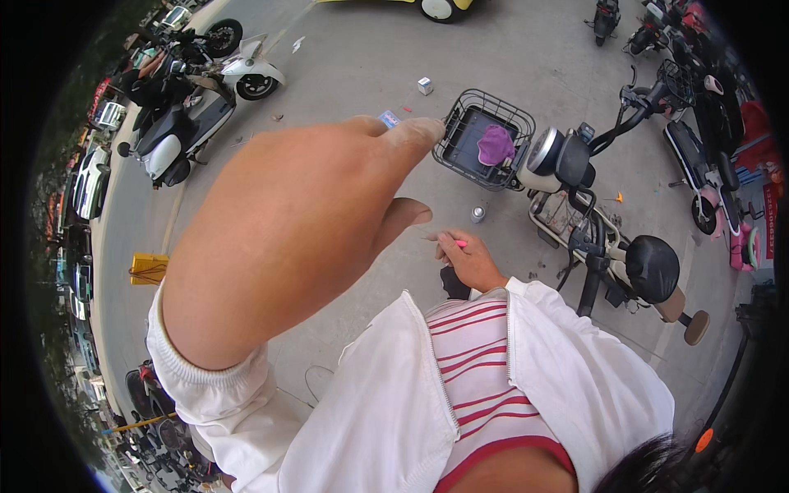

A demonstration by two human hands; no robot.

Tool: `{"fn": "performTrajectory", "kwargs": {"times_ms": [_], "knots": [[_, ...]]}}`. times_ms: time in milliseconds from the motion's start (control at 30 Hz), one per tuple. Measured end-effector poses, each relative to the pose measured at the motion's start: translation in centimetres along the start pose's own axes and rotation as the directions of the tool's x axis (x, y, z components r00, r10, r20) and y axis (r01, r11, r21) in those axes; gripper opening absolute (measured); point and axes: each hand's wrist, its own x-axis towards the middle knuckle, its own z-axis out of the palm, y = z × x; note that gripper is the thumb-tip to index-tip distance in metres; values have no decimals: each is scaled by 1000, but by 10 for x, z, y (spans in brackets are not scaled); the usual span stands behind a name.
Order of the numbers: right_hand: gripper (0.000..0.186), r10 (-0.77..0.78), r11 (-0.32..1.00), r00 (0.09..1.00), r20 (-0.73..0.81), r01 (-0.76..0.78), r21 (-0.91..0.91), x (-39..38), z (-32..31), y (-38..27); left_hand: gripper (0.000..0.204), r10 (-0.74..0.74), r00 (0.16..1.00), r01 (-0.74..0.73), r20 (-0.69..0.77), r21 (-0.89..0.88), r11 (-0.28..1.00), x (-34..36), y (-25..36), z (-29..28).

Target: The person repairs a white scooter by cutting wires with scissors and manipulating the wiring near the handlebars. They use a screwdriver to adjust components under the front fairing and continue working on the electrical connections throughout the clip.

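Grey concrete (353, 66) is spreading beneath a scooter (652, 269); left of it, my right hand (477, 263) is pinching a slim, pink-ended tool (461, 244), my left hand (288, 222) is curving, thumb and forefinger parted

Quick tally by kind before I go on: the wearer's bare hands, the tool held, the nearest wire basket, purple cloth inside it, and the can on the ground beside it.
Left hand and right hand: 2
Pink-handled tool: 1
Wire basket: 1
Purple cloth: 1
Small silvery can: 1
Total: 6
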Motion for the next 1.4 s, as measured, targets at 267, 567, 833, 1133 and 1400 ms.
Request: {"fn": "performTrajectory", "kwargs": {"times_ms": [267,567,833,1133,1400], "knots": [[33,-130,984,983,133,111,140,206,71,-67,60,-280,930,349,240,-326,879,-37,-144,39],[27,-110,988,967,229,81,134,388,118,-101,48,-873,389,732,295,-674,98,-123,-294,129],[26,-112,994,964,240,109,25,569,223,-137,44,-887,438,606,148,-777,170,-87,-517,150],[39,-62,998,983,172,58,24,764,308,-219,43,-869,495,471,19,-846,249,-22,-791,132],[44,-87,993,978,187,70,98,999,365,-238,42,-869,495,442,19,-867,232,64,-1006,148]]}}
